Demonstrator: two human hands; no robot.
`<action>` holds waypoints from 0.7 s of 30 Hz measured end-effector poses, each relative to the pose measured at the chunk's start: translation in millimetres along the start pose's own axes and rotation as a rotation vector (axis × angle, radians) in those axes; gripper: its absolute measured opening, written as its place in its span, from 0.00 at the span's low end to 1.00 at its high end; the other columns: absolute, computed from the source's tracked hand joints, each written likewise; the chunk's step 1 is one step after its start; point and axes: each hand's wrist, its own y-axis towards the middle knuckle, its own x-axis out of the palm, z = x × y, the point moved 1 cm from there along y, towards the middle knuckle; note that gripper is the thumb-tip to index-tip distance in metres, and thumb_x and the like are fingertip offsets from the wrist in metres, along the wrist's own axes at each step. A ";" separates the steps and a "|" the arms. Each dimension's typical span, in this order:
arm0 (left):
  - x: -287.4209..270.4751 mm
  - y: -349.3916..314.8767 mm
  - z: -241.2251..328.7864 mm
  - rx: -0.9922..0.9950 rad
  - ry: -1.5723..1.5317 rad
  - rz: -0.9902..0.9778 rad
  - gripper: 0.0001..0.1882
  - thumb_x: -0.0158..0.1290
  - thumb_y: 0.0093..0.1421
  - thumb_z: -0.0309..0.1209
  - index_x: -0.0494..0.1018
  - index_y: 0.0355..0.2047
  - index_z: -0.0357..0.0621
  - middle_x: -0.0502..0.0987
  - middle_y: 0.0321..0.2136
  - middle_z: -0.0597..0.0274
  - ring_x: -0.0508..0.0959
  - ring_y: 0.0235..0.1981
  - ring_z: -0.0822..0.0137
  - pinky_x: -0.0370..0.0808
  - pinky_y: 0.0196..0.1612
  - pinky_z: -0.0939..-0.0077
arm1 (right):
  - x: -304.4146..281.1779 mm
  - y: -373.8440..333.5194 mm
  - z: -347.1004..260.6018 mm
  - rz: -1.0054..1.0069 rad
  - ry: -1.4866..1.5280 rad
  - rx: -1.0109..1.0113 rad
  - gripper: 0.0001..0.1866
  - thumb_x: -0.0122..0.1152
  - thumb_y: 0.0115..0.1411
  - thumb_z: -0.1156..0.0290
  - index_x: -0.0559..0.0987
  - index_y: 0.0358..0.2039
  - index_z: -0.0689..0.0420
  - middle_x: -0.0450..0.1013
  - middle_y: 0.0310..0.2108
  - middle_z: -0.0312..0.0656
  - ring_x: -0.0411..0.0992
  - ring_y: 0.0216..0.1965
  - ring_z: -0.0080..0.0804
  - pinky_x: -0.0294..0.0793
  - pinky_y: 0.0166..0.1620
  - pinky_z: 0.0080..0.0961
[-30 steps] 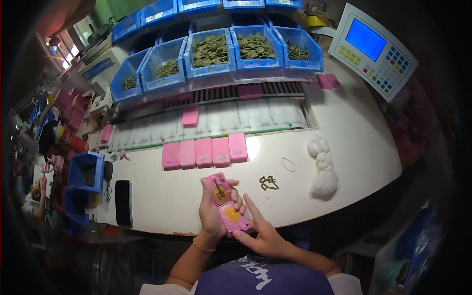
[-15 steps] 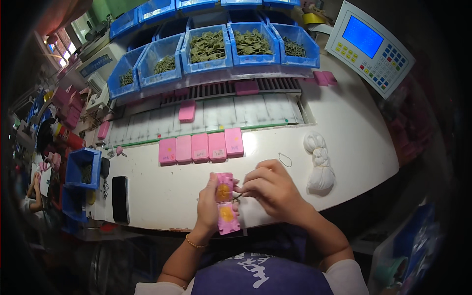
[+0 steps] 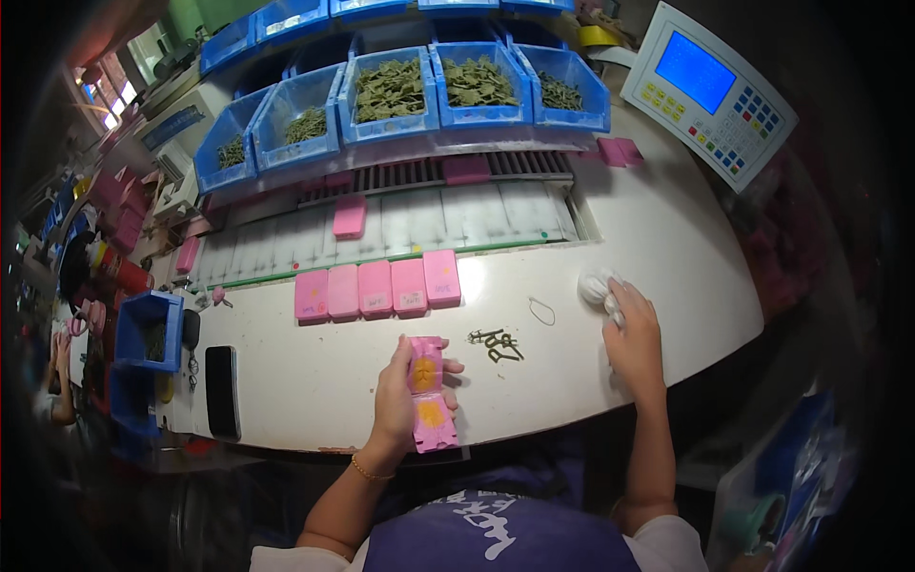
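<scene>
My left hand [image 3: 389, 405] holds an opened pink rubber mold [image 3: 437, 440], its two halves laid out end to end with yellow hollows facing up. To the right, my right hand [image 3: 637, 345] is closed around a tied white cloth bundle [image 3: 597, 283] and covers most of it. Between the hands, a small cluster of olive-green, branching wax-like pieces [image 3: 498, 345] lies on the white table. A thin loop [image 3: 541, 312], like a rubber band, lies just beyond them.
A row of closed pink molds [image 3: 376, 289] lies ahead of my left hand, with another pink block [image 3: 350, 217] farther back. Blue bins [image 3: 389, 124] of green pieces line the rear. A phone [image 3: 222, 391] lies at left; a control panel [image 3: 710, 91] stands at right.
My right hand has left the mold and moved right onto the white cloth bundle. The olive-green pieces now show on the table. My left hand still holds the mold.
</scene>
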 end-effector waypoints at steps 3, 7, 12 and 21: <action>1.9 -4.9 0.2 -0.018 0.009 -0.012 0.31 0.29 0.72 0.52 0.68 0.50 0.35 0.78 0.33 0.47 0.77 0.18 0.65 0.78 0.24 0.73 | -13.7 -22.3 -55.9 0.199 0.271 -0.308 0.31 0.51 0.47 0.84 0.75 0.56 0.58 0.69 0.58 0.51 0.72 0.41 0.43 0.72 0.45 0.34; 16.6 1.9 -9.5 0.051 0.036 0.028 0.30 0.29 0.72 0.51 0.69 0.48 0.35 0.77 0.30 0.50 0.77 0.18 0.64 0.78 0.22 0.72 | 16.9 -45.4 -114.8 -0.075 0.304 -0.909 0.29 0.60 0.46 0.78 0.79 0.52 0.51 0.73 0.56 0.34 0.67 0.28 0.33 0.71 0.33 0.26; 20.0 -15.8 6.8 0.108 0.048 -0.065 0.29 0.31 0.73 0.48 0.72 0.41 0.33 0.76 0.24 0.55 0.77 0.19 0.65 0.77 0.24 0.74 | 15.8 -24.0 -113.5 0.000 0.347 -0.799 0.29 0.63 0.44 0.74 0.79 0.52 0.50 0.74 0.56 0.31 0.63 0.24 0.32 0.70 0.30 0.23; 26.5 -12.5 -6.9 0.265 0.159 -0.005 0.31 0.30 0.72 0.50 0.70 0.50 0.32 0.79 0.32 0.49 0.79 0.26 0.63 0.79 0.33 0.72 | -2.1 -66.2 -111.8 -0.346 0.654 -0.666 0.33 0.57 0.42 0.81 0.79 0.53 0.49 0.74 0.55 0.34 0.67 0.27 0.39 0.73 0.33 0.27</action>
